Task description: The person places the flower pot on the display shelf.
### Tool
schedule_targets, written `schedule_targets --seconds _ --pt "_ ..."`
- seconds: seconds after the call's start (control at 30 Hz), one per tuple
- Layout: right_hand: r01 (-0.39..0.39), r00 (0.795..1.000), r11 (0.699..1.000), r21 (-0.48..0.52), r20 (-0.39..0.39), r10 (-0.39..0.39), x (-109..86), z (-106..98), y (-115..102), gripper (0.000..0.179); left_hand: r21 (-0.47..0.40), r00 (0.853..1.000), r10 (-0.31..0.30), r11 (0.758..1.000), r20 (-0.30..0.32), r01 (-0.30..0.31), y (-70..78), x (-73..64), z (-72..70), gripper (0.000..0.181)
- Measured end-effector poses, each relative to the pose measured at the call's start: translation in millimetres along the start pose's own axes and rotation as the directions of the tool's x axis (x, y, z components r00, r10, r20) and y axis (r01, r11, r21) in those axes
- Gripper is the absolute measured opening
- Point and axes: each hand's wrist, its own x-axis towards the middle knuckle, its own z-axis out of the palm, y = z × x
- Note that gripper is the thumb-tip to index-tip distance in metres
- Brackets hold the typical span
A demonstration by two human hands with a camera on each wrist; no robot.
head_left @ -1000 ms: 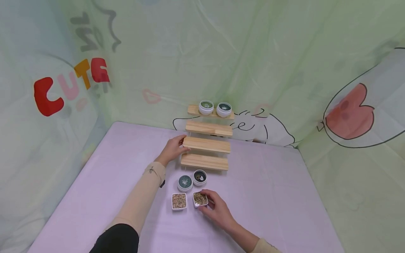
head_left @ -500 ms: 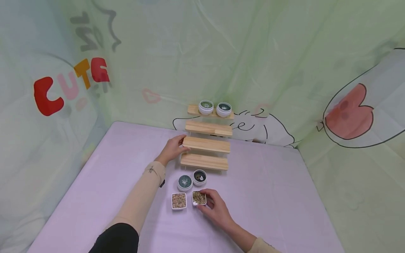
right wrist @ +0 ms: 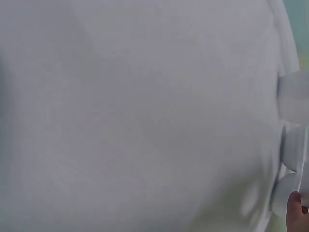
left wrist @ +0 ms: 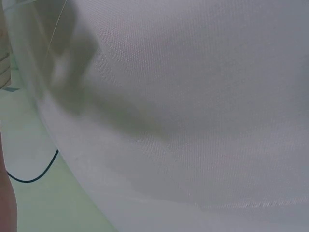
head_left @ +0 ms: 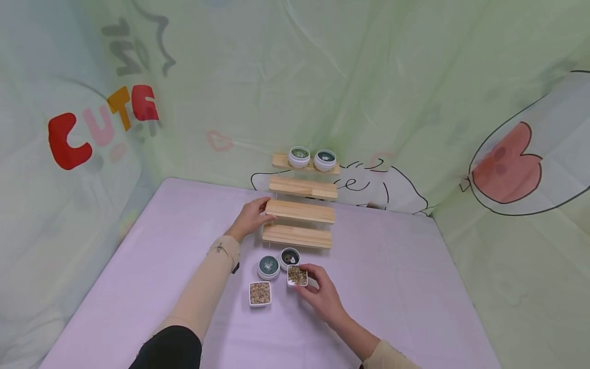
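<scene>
My left hand (head_left: 249, 219) holds the left end of a stepped wooden display rack (head_left: 300, 210), at its second step from the front. Between the thumb and fingers of my right hand (head_left: 324, 297) is a small square white dish (head_left: 297, 275) filled with brown-green gravel. That dish overlaps the near rim of a round white pot with dark contents (head_left: 290, 257). Beside it stands another round pot with teal contents (head_left: 268, 266). A second square dish, of pinkish-tan gravel (head_left: 260, 293), sits nearer to me. In the right wrist view only my thumb (right wrist: 294, 212) shows at the corner.
Two round white pots, one with green contents (head_left: 299, 156) and one with dark teal (head_left: 325, 159), stand on the rack's top step. A pale lilac cloth (head_left: 392, 287) covers the table. Printed fabric curtains (head_left: 221, 92) rise behind and at both sides.
My right hand has lifted the square dish of brown-green gravel and carried it forward and slightly right, toward the round pots. My left hand stays on the rack.
</scene>
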Motion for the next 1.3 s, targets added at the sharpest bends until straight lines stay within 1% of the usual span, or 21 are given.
schedule_targets --seconds 0.07,0.2,0.43,0.6,0.73,0.9,1.0,1.23,1.3 --pt "-0.017 1.000 1.000 -0.002 -0.013 0.017 4.8 -3 -5 0.050 0.002 1.000 0.000 1.000 0.001 0.000 0.3 -0.3 -0.4 0.072" --pt "-0.048 0.998 0.998 0.031 -0.030 0.049 16.4 -8 -16 0.050 -0.002 1.000 0.000 1.000 0.003 0.000 0.4 -0.7 -0.8 0.073" --pt "-0.095 0.995 0.992 0.085 -0.030 0.098 41.9 -18 -36 0.052 0.006 1.000 -0.007 1.000 0.008 0.007 -0.7 0.6 0.3 0.073" --pt "-0.089 0.995 0.990 0.113 -0.031 0.093 63.6 -24 -49 0.054 -0.003 1.000 -0.025 1.000 0.013 0.025 -2.1 2.2 1.1 0.074" --pt "-0.076 0.995 0.991 0.114 -0.049 0.082 81.7 -28 -59 0.051 -0.007 0.999 -0.032 0.999 0.015 0.032 -2.1 2.9 1.1 0.074" --pt "-0.056 0.995 0.988 0.141 -0.075 0.067 102.1 -30 -70 0.048 -0.010 0.999 -0.037 0.999 0.022 0.037 -1.5 3.1 1.1 0.074" --pt "-0.052 0.994 0.986 0.159 -0.089 0.067 112.5 -31 -76 0.047 -0.006 0.999 -0.035 0.999 0.023 0.035 -1.2 3.2 0.7 0.073" --pt "-0.064 0.991 0.988 0.139 -0.105 0.079 134.9 -31 -86 0.049 0.007 0.999 -0.029 1.000 0.021 0.029 -1.2 3.2 0.9 0.073" --pt "-0.062 0.990 0.987 0.150 -0.114 0.080 140.8 -30 -88 0.050 0.010 0.999 -0.029 1.000 0.024 0.029 -1.0 3.6 1.0 0.073"
